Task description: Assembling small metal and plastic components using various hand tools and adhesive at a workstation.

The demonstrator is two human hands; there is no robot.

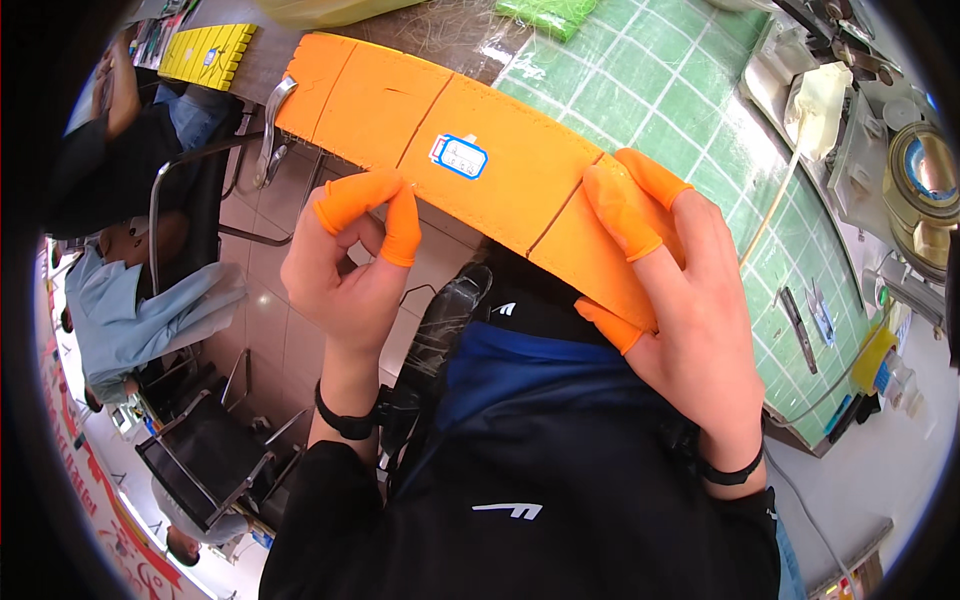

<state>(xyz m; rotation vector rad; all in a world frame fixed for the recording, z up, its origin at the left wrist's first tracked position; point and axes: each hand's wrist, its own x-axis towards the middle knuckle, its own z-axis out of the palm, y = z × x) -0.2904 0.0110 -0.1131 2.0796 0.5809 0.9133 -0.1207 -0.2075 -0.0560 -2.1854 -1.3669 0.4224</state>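
Note:
A long orange board (500,140), cut across by several narrow slits, slants over my lap at the table edge. Stuck near its middle is a small white label with a blue border (462,157). My right hand (695,290) grips the board's right end, fingers on top and thumb at the near edge. Just off the near edge, left of the label, my left hand (345,265) is closed in a thumb-and-forefinger pinch; anything between the tips is too fine to make out. Orange finger cots cover the gripping fingertips of both hands.
A green gridded mat (690,100) covers the table, with a slim dark tool (797,328) on it. Fine loose strands (460,35) lie beyond the board. Machinery (920,170) stands right. A yellow slotted board (208,55), a seated person (95,165) and chairs (215,460) are left.

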